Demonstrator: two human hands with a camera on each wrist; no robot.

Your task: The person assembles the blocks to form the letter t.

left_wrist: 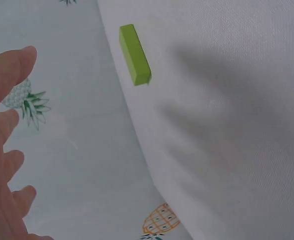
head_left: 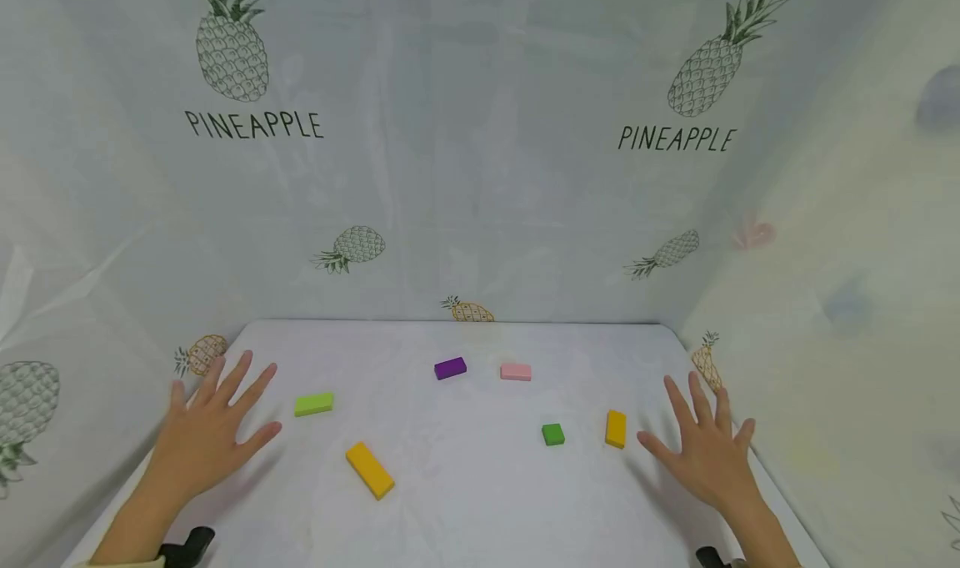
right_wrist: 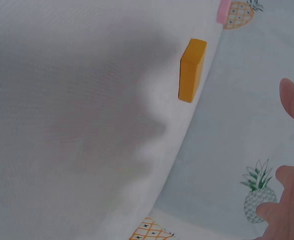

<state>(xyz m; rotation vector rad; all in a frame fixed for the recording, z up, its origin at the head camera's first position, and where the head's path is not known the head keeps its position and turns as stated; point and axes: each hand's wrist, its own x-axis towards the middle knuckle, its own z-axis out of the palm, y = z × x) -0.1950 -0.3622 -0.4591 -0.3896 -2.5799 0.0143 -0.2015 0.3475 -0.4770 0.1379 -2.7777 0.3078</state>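
Observation:
My left hand (head_left: 202, 443) hovers over the left side of the white table, fingers spread and holding nothing. Nearest to it lies a light green block (head_left: 314, 404), which the left wrist view also shows. A larger orange-yellow block (head_left: 370, 470) lies farther right and closer to me. Over the table's right side, my right hand (head_left: 708, 455) is spread too, with nothing in it. Just left of its thumb is a smaller orange-yellow block (head_left: 616, 429), also seen in the right wrist view. Beside that block sits a short green block (head_left: 553, 434).
Toward the back of the table (head_left: 480, 518) lie a purple block (head_left: 450, 369) and a pink block (head_left: 516, 372). A pale curtain (head_left: 480, 134) printed with pineapples hangs behind the table and along both sides. Black straps (head_left: 189, 547) show at the wrists.

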